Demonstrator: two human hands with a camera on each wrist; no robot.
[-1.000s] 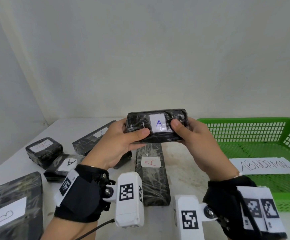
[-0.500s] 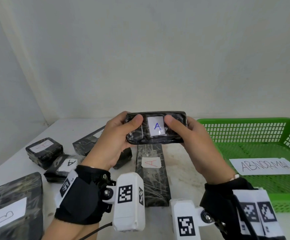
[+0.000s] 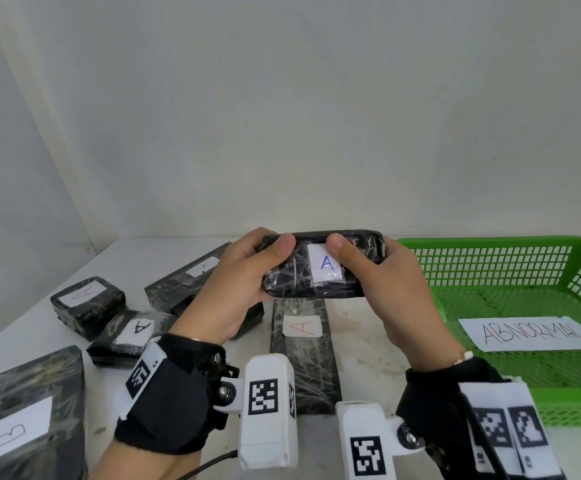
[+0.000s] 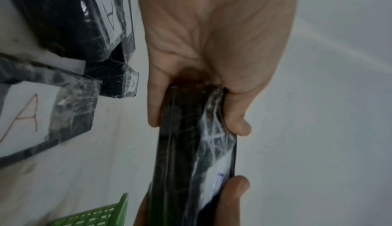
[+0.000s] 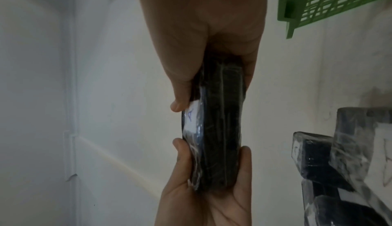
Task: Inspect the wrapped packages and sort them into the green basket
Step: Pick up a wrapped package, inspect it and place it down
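Note:
Both hands hold a small black package wrapped in clear film, raised above the table. Its white label with a blue "A" faces me. My left hand grips its left end, thumb on the front face and fingers behind. My right hand grips the right end the same way, thumb at the label's top edge. The wrist views show the package edge-on between both hands. The green basket stands on the table to the right, with a paper sheet reading "ABNORMAL" inside it.
On the white table lie more black wrapped packages: a long one with a red "A" below my hands, a cube marked "A", a small one marked "A", a long box, and a large "B" package at near left. A wall stands behind.
The package has tilted so its labelled face turns more towards me and has moved slightly left. Both thumbs have slid up to its top edge.

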